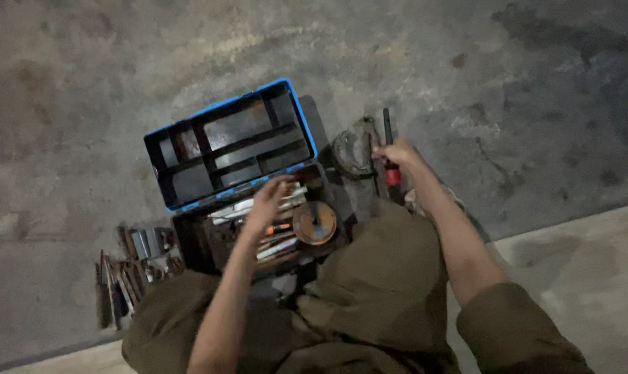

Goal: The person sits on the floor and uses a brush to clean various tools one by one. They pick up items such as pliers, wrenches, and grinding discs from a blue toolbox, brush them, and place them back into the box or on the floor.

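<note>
Blue-rimmed and black, the toolbox (258, 208) sits open on the concrete floor (85, 83), its lid tray thrown back toward the far side. The left hand (269, 201) hovers with fingers loosely spread over the tools in the box, just beside a round grinding disc (314, 222). Off the box's right edge, the right hand (397, 154) curls around a red-handled tool (391, 156), its long axis running away from the person.

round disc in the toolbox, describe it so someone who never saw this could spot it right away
Find the open toolbox with the blue-rimmed lid on the concrete floor. In its lower half, right of the left hand, a flat disc lies on the tools. It is the only round, orange-brown piece there; its neighbours are long and thin.
</note>
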